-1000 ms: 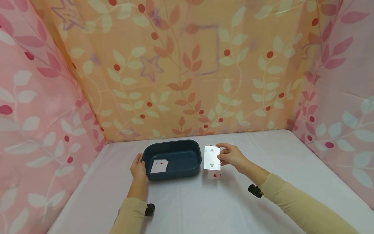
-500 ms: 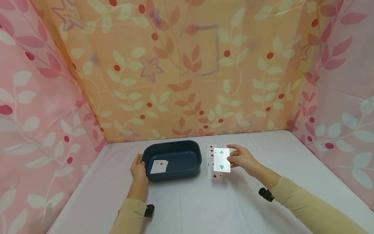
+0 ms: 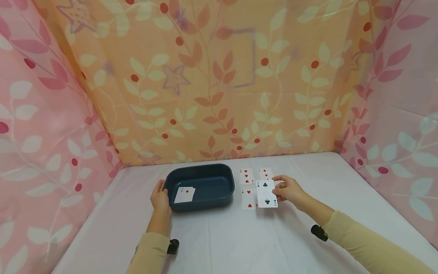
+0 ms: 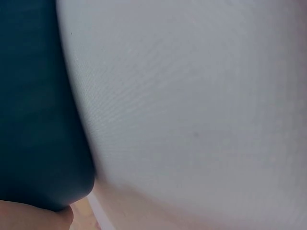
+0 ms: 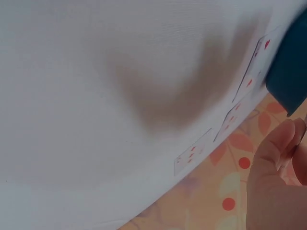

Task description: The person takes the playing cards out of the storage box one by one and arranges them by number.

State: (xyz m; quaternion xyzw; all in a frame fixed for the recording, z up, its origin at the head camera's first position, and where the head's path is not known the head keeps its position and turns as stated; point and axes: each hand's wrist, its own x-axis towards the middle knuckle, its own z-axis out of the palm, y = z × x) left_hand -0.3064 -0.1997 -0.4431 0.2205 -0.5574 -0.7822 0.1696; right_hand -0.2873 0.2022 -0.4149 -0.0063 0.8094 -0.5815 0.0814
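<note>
My left hand holds the left end of a dark blue rectangular tray, with fingers along its outer wall and thumb at the rim. In the left wrist view, a finger lies against the tray wall. My right hand pinches the two of clubs by its right edge, face up, over the table. Left of it lies the two of hearts, partly overlapped by the held card in this view. Behind them lie the three of hearts and a diamonds card.
Inside the tray, at its left front, sit a few overlapping playing cards, the top one showing a red diamond. A white cloth covers the table. Patterned fabric rises behind the table and at both sides.
My right hand has carried the two of clubs right and toward me, uncovering the hearts and diamonds cards on the table. The left hand has stayed at the tray.
</note>
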